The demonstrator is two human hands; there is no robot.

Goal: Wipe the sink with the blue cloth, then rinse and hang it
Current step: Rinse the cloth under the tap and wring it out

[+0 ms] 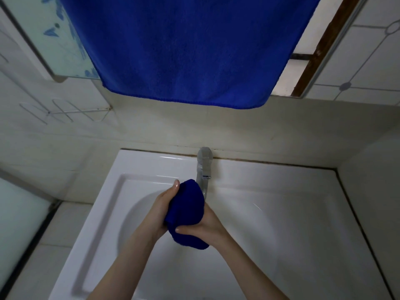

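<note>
Over white sink (281, 213), just below faucet (203, 167) spout, we hold bunched blue cloth (188, 211) between both hands: left hand (162, 208) curls round left side, right hand (205, 227) grips lower right.

I am seeing no words, numbers or brand names that I can read anywhere here. The tap (203, 167) is showing a tiny blue mark on its side, but it is too small and blurred for me to make out as a letter or sign.
</note>
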